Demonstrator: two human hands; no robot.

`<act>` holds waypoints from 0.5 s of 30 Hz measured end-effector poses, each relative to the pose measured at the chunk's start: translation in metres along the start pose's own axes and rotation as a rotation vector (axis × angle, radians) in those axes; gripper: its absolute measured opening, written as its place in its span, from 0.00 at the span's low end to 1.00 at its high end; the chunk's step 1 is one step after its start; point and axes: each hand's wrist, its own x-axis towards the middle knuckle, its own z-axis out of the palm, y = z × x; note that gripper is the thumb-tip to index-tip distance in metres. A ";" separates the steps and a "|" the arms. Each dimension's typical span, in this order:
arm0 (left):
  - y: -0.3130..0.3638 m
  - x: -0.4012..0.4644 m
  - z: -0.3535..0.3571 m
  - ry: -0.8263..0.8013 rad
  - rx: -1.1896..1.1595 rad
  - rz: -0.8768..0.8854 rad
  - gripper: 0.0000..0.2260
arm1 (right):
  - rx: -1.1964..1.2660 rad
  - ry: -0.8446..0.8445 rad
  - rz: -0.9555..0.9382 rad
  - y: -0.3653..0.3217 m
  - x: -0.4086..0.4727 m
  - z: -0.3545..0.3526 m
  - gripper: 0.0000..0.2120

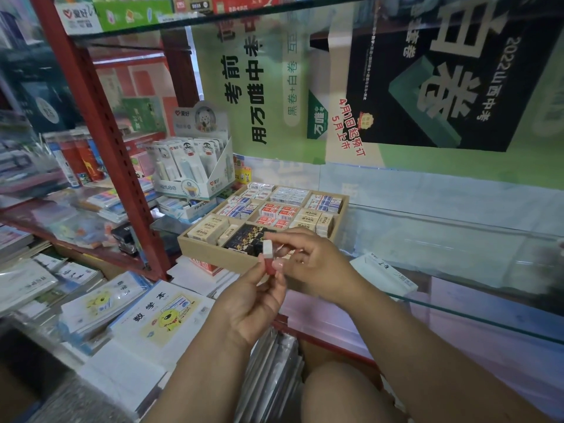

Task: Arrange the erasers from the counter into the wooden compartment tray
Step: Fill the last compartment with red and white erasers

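A wooden compartment tray stands on the glass counter, its sections filled with several boxed erasers in white, red, cream and black. In front of the tray's near edge my left hand holds a small eraser upright, white at the top with a red sleeve below. My right hand reaches in from the right and pinches the same eraser near its top with thumb and fingers. Both hands hover just above the counter, close to the black-eraser compartment.
A red metal shelf post rises left of the tray. A display box of correction tapes stands behind it. Exercise books lie stacked at lower left. A white packet rests on the glass counter edge to the right.
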 end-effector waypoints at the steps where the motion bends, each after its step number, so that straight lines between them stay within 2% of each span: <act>1: 0.001 0.000 0.002 -0.008 0.003 -0.006 0.12 | -0.003 0.016 -0.012 0.001 -0.001 0.000 0.21; 5: -0.005 0.000 0.007 -0.002 0.113 0.026 0.08 | 0.046 0.163 -0.005 0.001 0.002 -0.007 0.21; 10: -0.002 0.001 0.013 -0.031 -0.052 0.046 0.08 | -0.018 0.069 -0.060 -0.007 0.004 -0.007 0.18; 15: -0.005 0.003 0.017 -0.008 0.073 0.050 0.07 | -0.008 0.159 -0.034 -0.001 0.010 -0.011 0.17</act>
